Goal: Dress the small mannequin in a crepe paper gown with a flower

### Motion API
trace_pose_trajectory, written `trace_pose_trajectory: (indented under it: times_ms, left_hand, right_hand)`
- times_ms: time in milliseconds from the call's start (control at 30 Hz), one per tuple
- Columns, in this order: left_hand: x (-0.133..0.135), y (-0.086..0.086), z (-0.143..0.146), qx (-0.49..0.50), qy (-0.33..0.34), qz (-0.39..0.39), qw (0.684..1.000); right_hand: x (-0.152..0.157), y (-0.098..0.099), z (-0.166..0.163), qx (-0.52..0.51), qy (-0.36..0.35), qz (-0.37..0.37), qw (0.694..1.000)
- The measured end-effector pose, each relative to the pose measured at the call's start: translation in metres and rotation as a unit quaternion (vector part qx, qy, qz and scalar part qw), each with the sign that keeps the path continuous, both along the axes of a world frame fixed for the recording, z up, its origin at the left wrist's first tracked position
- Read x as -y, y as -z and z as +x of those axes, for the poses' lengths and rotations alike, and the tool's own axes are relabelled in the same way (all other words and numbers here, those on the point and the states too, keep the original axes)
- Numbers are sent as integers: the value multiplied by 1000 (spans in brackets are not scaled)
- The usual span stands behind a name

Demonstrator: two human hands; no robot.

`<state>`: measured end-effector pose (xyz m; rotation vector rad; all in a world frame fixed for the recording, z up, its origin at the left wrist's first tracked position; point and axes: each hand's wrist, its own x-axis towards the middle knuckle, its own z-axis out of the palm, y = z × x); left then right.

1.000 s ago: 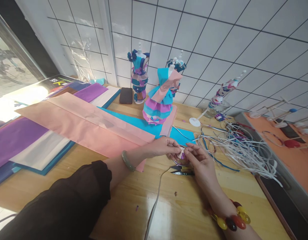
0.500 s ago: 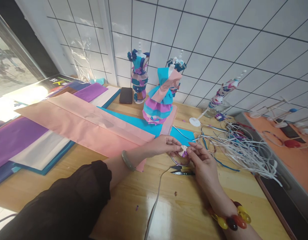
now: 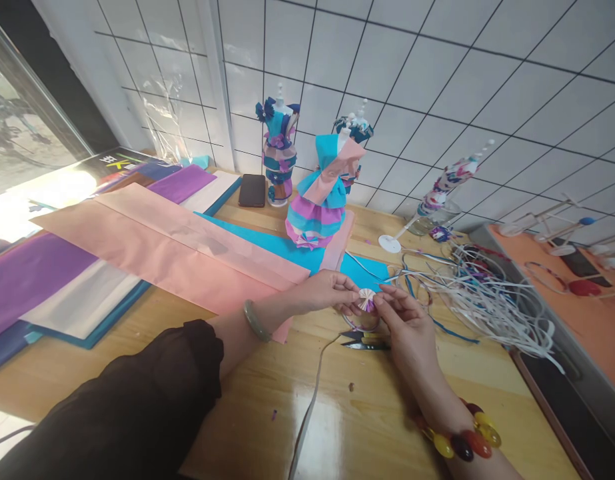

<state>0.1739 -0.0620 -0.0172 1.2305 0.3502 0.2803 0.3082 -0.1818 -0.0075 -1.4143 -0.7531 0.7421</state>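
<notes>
Between my two hands is a small pleated paper rosette (image 3: pixel 366 299), cream with a purple section, its folds fanned into a near circle. My left hand (image 3: pixel 339 291) pinches its left edge, and my right hand (image 3: pixel 403 318) pinches the right edge. Just below my fingers, a thin ring (image 3: pixel 357 325) and dark-bladed scissors (image 3: pixel 366 341) lie on the wooden table (image 3: pixel 247 413). In front of my hands stands a mini dress form (image 3: pixel 321 193) dressed in blue, pink and purple paper.
Pink paper (image 3: pixel 187 247) lies over blue paper (image 3: pixel 267 243) on the left and middle. Other dressed forms (image 3: pixel 278 153) stand near the tiled wall, with one leaning form (image 3: pixel 440 193) at right. A phone (image 3: pixel 252 191) and tangled white strips (image 3: pixel 497 300) lie around.
The rosette has spread from a partly folded fan into a rounder, flatter disc facing me. Both hands stay in nearly the same place.
</notes>
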Motion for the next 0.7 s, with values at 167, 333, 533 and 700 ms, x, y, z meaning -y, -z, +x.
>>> trace_pose_trajectory:
  times_ms: [167, 333, 533, 700]
  left_hand:
    - [3, -6, 0, -2, -14, -27, 1000]
    - [4, -9, 0, -9, -22, -23, 999]
    - [3, -8, 0, -11, -33, -20, 999]
    - [3, -14, -3, -19, -34, -28, 999]
  right_hand:
    - [-1, 0, 1, -37, -4, -16, 999]
    - [-1, -2, 0, -66, 1, -26, 997]
    - [-1, -1, 1, -60, 0, -22, 998]
    - [0, 3, 5, 31, -13, -9, 999]
